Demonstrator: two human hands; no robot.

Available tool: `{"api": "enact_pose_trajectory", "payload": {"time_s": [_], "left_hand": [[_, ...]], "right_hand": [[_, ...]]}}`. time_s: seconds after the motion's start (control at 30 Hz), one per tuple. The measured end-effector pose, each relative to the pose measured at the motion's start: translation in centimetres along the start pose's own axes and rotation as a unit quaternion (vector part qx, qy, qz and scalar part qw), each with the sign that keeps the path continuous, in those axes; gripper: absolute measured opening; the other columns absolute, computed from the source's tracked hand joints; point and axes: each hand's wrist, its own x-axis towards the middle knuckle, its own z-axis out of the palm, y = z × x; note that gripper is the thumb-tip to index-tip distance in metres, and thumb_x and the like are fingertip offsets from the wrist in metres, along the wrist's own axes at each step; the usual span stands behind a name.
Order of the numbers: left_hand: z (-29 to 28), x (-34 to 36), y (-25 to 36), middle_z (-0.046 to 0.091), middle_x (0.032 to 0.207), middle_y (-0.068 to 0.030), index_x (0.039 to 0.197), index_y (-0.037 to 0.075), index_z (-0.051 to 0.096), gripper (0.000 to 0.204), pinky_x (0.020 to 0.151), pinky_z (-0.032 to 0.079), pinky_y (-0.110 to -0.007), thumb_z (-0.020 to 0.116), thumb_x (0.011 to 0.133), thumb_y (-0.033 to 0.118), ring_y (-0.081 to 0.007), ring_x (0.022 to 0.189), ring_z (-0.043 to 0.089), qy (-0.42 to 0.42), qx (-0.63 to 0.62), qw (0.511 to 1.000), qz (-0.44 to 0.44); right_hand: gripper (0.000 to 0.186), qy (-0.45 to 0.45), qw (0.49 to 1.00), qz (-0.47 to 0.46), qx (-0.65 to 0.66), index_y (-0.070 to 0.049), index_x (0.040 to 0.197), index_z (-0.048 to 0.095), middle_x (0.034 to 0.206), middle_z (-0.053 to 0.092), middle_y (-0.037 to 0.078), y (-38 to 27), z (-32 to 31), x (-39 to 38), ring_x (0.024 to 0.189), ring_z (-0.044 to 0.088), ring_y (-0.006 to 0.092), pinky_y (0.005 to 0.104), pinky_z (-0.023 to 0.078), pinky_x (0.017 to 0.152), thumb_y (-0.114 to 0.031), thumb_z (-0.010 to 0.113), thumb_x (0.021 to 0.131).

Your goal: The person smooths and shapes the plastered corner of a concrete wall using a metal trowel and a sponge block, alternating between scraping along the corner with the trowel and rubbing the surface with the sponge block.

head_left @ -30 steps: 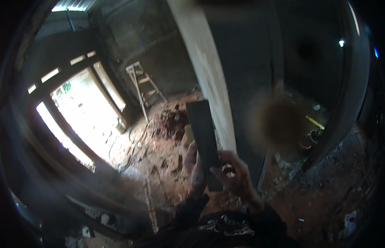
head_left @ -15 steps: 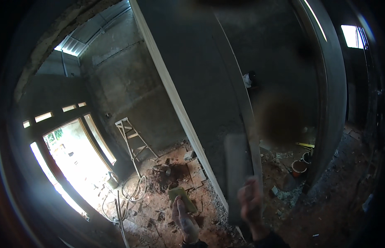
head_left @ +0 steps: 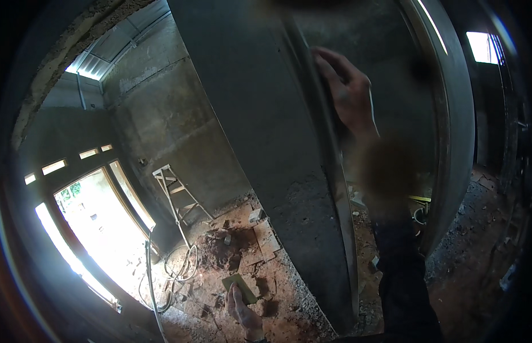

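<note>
My left hand (head_left: pixel 239 307), low in the head view, is closed on a flat green rectangular pad (head_left: pixel 241 287), with the fingers over its face. My right hand (head_left: pixel 349 91) is raised high, its arm crossing the right side of the picture. Its bent fingers and thumb close on a long narrow strip (head_left: pixel 307 63) running down the right edge of a grey plastered wall (head_left: pixel 254 114). Where the strip ends and the wall edge begins is hard to make out. The wall's lower part (head_left: pixel 306 211) looks rougher and pitted.
A stepladder (head_left: pixel 177 194) stands against the far left wall. Looped hose (head_left: pixel 183 268) lies near a bright doorway (head_left: pixel 106 211). Rubble, a dirt heap (head_left: pixel 220 248) and flat slabs (head_left: pixel 266 239) cover the floor. Beyond the wall, a bucket (head_left: pixel 419 215) sits by a curved-looking column (head_left: pixel 457 131).
My right hand has risen from low beside the wall to its upper right edge. The pale strip along the wall's left edge no longer shows there. A person in the far room is out of sight.
</note>
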Motion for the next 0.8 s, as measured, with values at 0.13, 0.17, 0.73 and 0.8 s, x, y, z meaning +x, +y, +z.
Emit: {"api": "enact_pose_trajectory", "payload": {"time_s": [0.13, 0.17, 0.73, 0.8], "left_hand": [[-0.6, -0.7, 0.3, 0.060, 0.119, -0.0143, 0.130, -0.003, 0.059, 0.036, 0.094, 0.049, -0.033, 0.045, 0.105, 0.020, -0.0218, 0.110, 0.059, 0.020, 0.074, 0.997, 0.023], [-0.2, -0.8, 0.6, 0.059, 0.114, -0.0109, 0.125, -0.005, 0.062, 0.039, 0.089, 0.047, -0.030, 0.050, 0.104, 0.026, -0.0168, 0.106, 0.057, 0.039, -0.004, 0.999, 0.005], [0.9, -1.3, 2.5, 0.061, 0.120, -0.0131, 0.125, -0.005, 0.062, 0.038, 0.091, 0.047, -0.030, 0.051, 0.104, 0.024, -0.0184, 0.107, 0.058, 0.061, -0.048, 0.984, -0.161], [0.3, -1.1, -0.2, 0.061, 0.121, -0.0131, 0.125, -0.006, 0.062, 0.038, 0.092, 0.047, -0.030, 0.051, 0.104, 0.024, -0.0192, 0.107, 0.058, 0.036, -0.073, 0.984, -0.156]], "right_hand": [[0.035, -0.025, 0.999, 0.007, 0.047, -0.003, 0.124, 0.067, 0.102, 0.074, 0.008, 1.5, 2.9, 3.7, 0.089, 0.067, 0.0086, 0.0237, 0.054, 0.078, -0.027, 0.065, 0.098], [0.034, -0.026, 0.997, 0.018, 0.066, -0.003, 0.123, 0.067, 0.099, 0.074, 0.007, 1.6, 3.0, 4.2, 0.087, 0.067, 0.0082, 0.0232, 0.054, 0.078, -0.026, 0.065, 0.098], [0.035, -0.005, 0.998, 0.064, -0.008, 0.002, 0.097, 0.073, 0.077, 0.070, 0.004, -0.2, 3.5, 4.4, 0.064, 0.060, 0.0070, 0.0270, 0.048, 0.058, -0.032, 0.065, 0.093], [0.037, -0.040, 0.987, 0.099, -0.120, 0.003, 0.080, 0.071, 0.065, 0.065, 0.003, -0.5, 2.7, 4.3, 0.057, 0.055, 0.0063, 0.0290, 0.044, 0.052, -0.032, 0.065, 0.092]]}}
